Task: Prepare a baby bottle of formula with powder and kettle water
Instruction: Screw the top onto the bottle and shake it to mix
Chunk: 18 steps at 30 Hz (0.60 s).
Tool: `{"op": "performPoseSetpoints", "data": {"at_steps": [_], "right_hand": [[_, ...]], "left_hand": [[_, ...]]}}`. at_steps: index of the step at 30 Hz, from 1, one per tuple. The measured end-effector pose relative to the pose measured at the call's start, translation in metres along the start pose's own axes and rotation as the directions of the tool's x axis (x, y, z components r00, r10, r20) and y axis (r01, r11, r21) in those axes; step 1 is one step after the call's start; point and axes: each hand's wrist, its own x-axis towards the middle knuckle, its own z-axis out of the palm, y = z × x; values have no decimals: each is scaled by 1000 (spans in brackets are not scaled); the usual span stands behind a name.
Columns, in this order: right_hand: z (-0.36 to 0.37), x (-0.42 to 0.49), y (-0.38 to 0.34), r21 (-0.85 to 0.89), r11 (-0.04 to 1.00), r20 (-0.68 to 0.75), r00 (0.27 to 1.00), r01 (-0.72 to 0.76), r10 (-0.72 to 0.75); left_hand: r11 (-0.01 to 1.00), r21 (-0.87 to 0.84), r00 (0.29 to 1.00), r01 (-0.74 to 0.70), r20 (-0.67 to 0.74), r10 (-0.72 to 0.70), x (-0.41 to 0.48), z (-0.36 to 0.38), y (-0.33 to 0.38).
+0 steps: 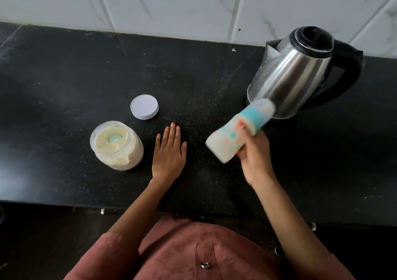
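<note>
Baby bottle (232, 133), blurred, tilted, teal collar end toward kettle (300, 71): gripped mid-body in right hand (255, 157), fingers curled round it, above counter (64, 75). Left hand (169, 150): flat, fingers straight, resting on counter between bottle and open powder jar (117, 145); white lid (144, 106) beyond.

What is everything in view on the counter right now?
baby bottle: one, milky white with teal collar, tilted, in front of kettle
kettle: one, steel with black lid and handle, counter back right
powder jar: one, clear, open, cream powder, left of left hand
scoop: one, teal, in the powder
jar lid: one, white, behind jar
counter: one, black
wall tiles: several, white, behind counter
left hand: flat on counter
right hand: grips baby bottle
</note>
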Motion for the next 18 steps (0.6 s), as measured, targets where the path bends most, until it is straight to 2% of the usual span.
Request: {"op": "performPoseSetpoints", "data": {"at_steps": [2,3,6,7,9,12,13,16,18], "right_hand": [[1,-9,5,-170,985,104,995,8,10],[-1,-7,2,-155,987,99,995,31,-16],[-4,8,-16,168,984,-66,997,58,-48],[-4,11,-19,207,976,-94,995,65,-47],[-2,8,-12,119,992,-39,999,37,-32],[1,-4,-4,-171,985,101,995,12,6],[-1,-2,-7,-164,986,97,995,28,-12],[-4,12,-23,169,985,-52,998,36,-28],[-2,13,-21,207,977,-70,997,47,-33]], "left_hand": [[1000,-1,1000,3,5,-3,0,0,0],[1000,-2,1000,3,4,-3,0,0,0],[1000,-4,1000,-5,1,5,0,-1,0],[1000,-5,1000,-6,1,6,-1,-1,0],[1000,-6,1000,-4,0,4,0,0,1],[1000,-1,1000,-1,3,1,1,1,-1],[1000,-3,1000,-1,3,2,1,1,-1],[1000,-10,1000,-5,4,5,0,0,0],[1000,-5,1000,-4,1,4,0,0,1]]}}
